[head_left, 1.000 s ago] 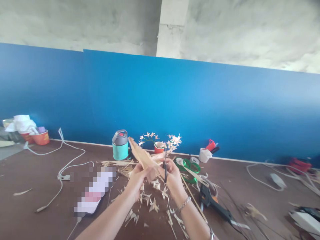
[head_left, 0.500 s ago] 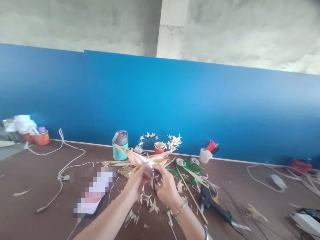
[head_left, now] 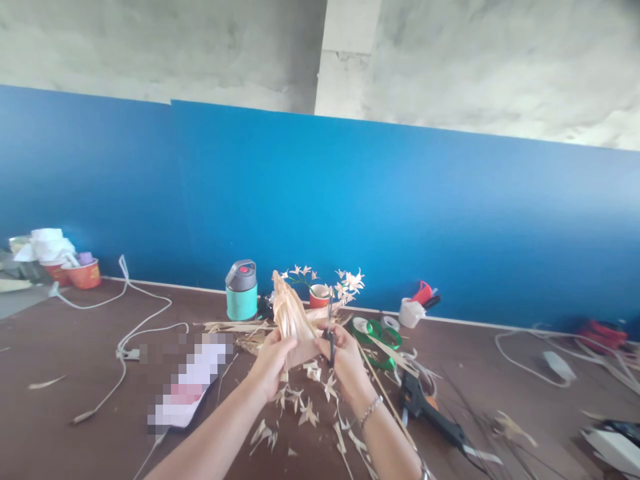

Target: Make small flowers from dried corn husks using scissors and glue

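Observation:
A pale dried corn husk (head_left: 291, 310) stands up from my left hand (head_left: 270, 363), whose thumb and fingers are closed on its lower part. My right hand (head_left: 345, 357) holds scissors (head_left: 330, 333), blades pointing up, and its fingertips touch the husk's right edge. Below the hands, several star-shaped husk cutouts (head_left: 308, 413) and scraps lie on the brown table (head_left: 210, 460). Behind the husk, a red cup (head_left: 319, 297) holds stems with pale husk flowers (head_left: 350, 283).
A turquoise flask (head_left: 242, 297) stands at the back. Right of my hands are green tape (head_left: 387, 337), a black glue gun (head_left: 430, 410) and a white cup (head_left: 411, 312). A phone (head_left: 193, 387) and white cable (head_left: 120, 347) lie left. A blue partition (head_left: 320, 200) rises behind.
The husk has swung from lying sideways to upright in my left hand. My right hand has moved slightly right, and the scissors have turned with their blades up.

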{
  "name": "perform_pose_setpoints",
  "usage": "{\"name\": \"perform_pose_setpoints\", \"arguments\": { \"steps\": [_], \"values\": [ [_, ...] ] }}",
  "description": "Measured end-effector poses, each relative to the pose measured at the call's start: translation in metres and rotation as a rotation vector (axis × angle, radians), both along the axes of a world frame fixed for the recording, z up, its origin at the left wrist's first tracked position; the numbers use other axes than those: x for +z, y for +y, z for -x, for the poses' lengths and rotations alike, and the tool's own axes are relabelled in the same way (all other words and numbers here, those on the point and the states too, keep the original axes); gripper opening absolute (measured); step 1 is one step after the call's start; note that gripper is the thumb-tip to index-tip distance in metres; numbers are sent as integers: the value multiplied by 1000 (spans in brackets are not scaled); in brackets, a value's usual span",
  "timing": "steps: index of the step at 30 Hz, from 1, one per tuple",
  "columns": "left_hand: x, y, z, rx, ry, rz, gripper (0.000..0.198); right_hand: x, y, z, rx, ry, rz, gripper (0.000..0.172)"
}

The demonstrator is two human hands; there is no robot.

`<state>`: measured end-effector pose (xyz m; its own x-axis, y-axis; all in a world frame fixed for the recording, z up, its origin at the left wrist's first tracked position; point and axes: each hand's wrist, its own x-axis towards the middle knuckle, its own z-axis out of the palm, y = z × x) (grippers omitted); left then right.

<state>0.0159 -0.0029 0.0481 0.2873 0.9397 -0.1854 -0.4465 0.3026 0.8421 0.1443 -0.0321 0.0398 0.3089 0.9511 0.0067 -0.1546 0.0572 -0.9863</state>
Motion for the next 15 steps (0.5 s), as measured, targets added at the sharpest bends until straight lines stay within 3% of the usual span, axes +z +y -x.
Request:
{"name": "perform_pose_setpoints", "arguments": {
  "steps": [4,9,15],
  "values": [
    [-3,-1,-2,8,-17,38,16,0,0,3,27,-58,-48,32],
    [0,-3,-1,-41,79,10,32,0,-2,10,93,-166,-157,28],
    [-6,4,1,-10,139,45,18,1,-1,3,57,-188,-141,29]
  ]
}}
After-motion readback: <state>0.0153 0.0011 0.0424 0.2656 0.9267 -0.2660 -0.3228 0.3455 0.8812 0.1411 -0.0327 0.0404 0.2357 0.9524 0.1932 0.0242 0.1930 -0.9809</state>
